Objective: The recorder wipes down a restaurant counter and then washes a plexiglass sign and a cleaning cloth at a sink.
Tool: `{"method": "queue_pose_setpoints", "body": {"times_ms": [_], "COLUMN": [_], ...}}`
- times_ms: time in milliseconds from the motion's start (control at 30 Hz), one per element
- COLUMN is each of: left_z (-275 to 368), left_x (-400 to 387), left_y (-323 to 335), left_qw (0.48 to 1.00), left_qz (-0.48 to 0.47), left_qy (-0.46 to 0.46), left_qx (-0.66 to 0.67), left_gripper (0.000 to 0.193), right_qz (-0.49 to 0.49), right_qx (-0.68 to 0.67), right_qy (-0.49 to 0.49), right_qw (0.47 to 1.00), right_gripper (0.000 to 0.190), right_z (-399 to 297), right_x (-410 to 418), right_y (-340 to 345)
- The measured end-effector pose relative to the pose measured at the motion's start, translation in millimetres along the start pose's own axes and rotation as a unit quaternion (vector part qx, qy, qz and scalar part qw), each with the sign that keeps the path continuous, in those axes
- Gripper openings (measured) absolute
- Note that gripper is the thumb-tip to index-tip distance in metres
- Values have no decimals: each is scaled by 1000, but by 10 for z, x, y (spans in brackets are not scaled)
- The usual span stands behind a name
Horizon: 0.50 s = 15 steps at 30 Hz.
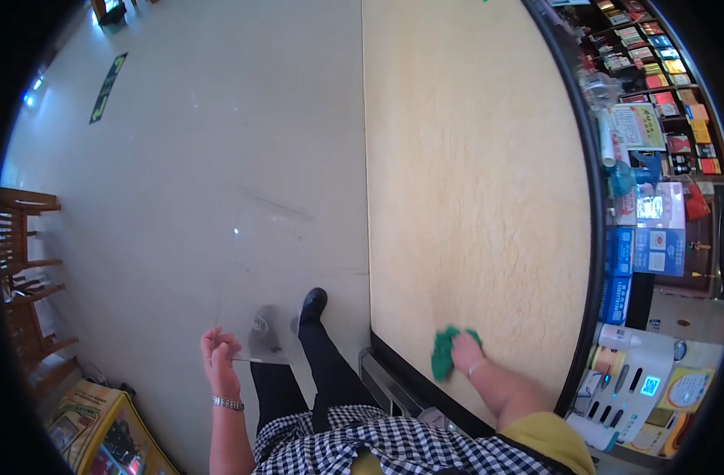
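My right hand [467,351] presses a bunched green cloth [442,356] onto a beige, streaked counter top [475,178]. The cloth lies near the counter's closest end, partly covered by my fingers. Away to the left, over the floor, my left hand [221,345] pinches the corner of a clear, see-through sheet or panel [279,357]. One dark shoe shows greyed through it, and its far outline is hard to make out. A metal-link watch or bracelet [227,403] circles my left wrist.
A black rim [587,178] borders the counter's right side. Beyond it stand blue boxes [617,297], a white device with slots [629,374] and shelves of small packets [653,59]. Wooden chairs [29,291] and a yellow-framed case [113,427] are at left on pale floor [190,178].
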<state>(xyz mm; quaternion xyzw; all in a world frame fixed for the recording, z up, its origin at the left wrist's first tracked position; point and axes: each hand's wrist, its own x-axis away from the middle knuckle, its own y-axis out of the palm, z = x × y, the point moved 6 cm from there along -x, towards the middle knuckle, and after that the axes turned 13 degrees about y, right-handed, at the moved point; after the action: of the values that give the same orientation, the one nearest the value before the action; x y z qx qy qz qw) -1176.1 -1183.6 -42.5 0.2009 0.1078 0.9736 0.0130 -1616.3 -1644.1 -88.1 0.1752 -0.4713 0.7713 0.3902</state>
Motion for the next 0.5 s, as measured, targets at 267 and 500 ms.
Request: {"method": "queue_pose_setpoints", "body": {"times_ms": [267,500], "left_z": [581,1103], "left_x": [-117,21], "left_y": [171,783], "left_qw": [989,925], "left_qz": [-137,-358], "left_qy": [-9,4], "left_qx": [-61,-128], "left_gripper": [33,33], "right_qz": [-78,288], "right_qx": [-931,-943], "right_qy": [289,168], "right_qw": [208,-14], "right_gripper": [37,45], "right_z": [-324,-782], "right_x": [1157,2010], "right_y": [-1129,-1905]}}
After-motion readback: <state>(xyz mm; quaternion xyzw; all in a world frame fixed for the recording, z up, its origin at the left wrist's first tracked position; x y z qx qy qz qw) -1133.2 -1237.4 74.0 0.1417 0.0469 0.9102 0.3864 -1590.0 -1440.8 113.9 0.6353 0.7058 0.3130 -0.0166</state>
